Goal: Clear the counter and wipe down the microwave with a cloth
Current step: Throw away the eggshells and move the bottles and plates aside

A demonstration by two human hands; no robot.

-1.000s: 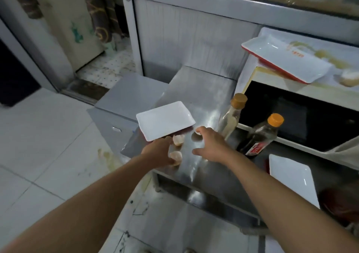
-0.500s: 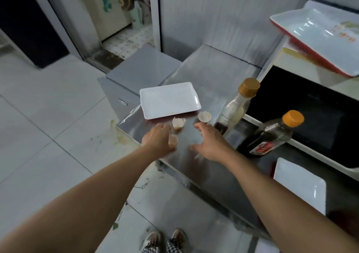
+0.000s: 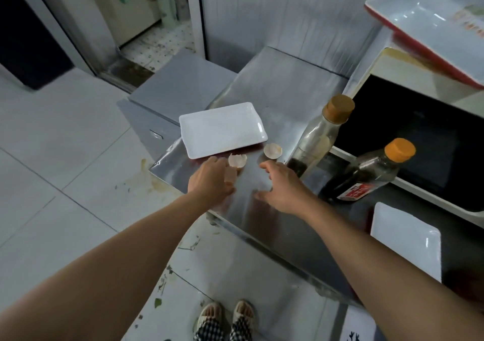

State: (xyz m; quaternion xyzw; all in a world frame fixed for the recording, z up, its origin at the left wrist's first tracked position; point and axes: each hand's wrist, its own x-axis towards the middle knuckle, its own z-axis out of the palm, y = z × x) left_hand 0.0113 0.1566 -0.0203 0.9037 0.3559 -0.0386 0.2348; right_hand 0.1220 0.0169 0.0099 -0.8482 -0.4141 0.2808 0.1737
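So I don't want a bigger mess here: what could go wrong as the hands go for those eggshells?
The eggshell halves look fragile; pinching hard may crumble them across the steel counter. The right hand is close to the tall bottle, which a careless reach might tip. Both shells lie near the counter's front edge and could get knocked onto the floor.

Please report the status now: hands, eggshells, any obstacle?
Left hand holds one shell piece; right hand open. Two eggshells loose on counter. White plate and bottle stand close.

Both my forearms reach forward over the worktop's near-left corner. My left hand [image 3: 210,180] curls, palm down, pinching an eggshell piece [image 3: 231,174]; my right hand [image 3: 284,190] hovers beside it, fingers spread.
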